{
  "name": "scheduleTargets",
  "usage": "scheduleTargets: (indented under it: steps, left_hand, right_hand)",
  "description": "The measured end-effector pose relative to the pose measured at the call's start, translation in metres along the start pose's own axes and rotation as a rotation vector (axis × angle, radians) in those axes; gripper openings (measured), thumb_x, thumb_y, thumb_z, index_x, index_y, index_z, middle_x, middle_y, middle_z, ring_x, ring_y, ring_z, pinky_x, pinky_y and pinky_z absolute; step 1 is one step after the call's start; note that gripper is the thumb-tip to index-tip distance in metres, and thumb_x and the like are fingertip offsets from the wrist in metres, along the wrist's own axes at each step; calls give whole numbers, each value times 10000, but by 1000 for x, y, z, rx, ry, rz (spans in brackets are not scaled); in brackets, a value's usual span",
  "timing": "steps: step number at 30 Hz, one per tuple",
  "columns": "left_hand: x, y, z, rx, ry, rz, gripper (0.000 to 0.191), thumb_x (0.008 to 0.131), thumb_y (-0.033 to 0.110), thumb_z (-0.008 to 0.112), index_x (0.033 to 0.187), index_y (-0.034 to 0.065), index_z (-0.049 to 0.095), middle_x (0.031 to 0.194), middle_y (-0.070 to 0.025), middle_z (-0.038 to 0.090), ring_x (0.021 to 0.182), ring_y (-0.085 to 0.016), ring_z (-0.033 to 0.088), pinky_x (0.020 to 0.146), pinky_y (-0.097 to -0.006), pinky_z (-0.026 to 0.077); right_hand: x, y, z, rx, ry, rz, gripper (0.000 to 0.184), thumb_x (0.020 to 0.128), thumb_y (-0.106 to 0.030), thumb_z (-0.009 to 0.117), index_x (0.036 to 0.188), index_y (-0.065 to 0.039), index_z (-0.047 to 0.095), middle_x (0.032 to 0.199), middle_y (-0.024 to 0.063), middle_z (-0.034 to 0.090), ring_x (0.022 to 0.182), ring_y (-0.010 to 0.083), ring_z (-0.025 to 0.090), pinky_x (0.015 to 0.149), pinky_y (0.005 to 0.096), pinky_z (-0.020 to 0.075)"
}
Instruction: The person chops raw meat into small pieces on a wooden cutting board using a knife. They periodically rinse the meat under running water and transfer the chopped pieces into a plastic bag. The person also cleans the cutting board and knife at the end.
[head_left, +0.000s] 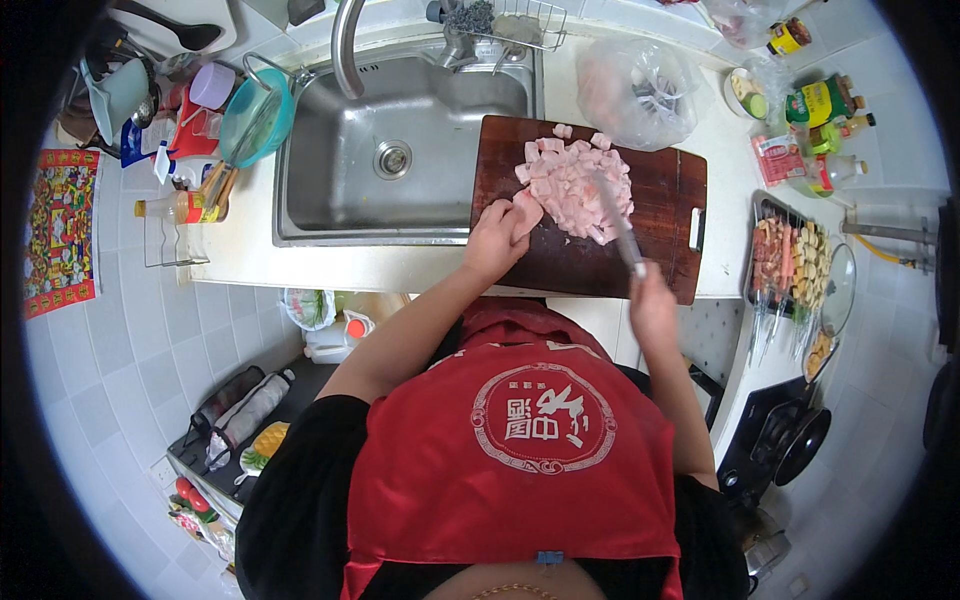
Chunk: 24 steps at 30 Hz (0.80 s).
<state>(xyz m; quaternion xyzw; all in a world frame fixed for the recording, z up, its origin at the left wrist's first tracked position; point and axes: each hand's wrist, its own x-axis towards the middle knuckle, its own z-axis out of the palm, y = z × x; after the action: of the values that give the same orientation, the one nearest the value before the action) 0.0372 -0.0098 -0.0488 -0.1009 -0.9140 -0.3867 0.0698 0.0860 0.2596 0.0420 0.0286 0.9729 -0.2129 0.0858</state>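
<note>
A dark wooden cutting board (585, 266) lies on the counter, partly over the sink's right side. On it is a pile of diced pale pink raw meat (574, 184). My left hand (495, 238) holds a larger piece of the same meat (529, 214) at the pile's left edge. My right hand (652, 304) grips the handle of a knife (621, 225), whose blurred blade points up and left over the pile's right part. Most of the knife's handle is hidden in the fist.
Left of the board is a stainless steel sink (337, 180) with a faucet (346, 52). A plastic bag (637, 94) touches the board's back edge. To the right stand a tray of skewers (750, 262), bottles (832, 169) and a black pan (802, 447). A teal strainer (281, 120) hangs at left.
</note>
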Motion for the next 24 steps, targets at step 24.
scheduleTargets:
  steps: [24]
  left_hand:
    - [-3,-8,-1,-85,-81,185,346,644,111,751,957,58,613,977,-112,592,917,-326,559,823,-416,471]
  right_hand:
    - [77,-89,90,-124,-277,-335,193,896,-128,492,1029,9,463,826,215,641,792,364,657,669,464,525]
